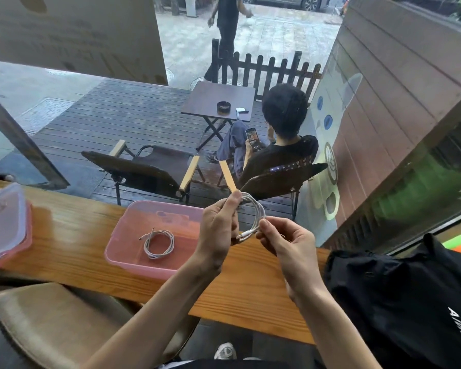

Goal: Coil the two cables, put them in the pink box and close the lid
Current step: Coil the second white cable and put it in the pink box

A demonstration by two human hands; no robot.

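Observation:
An open pink box (123,235) stands on the wooden counter (72,230). Inside it lies one white cable (159,243), coiled into a loose ring. I hold a second white cable (257,211) in a coil above the counter, just right of the box. My left hand (218,230) pinches the top of that coil. My right hand (285,241) pinches its lower side, near the plug end that sticks out to the left. The box's lid (3,225), clear with a pink rim, rests on the counter at the far left.
A black backpack (410,302) sits on the counter's right end. A padded stool (64,328) stands below the counter on my side. Beyond the window, a person sits in a chair by a small table, and another walks past.

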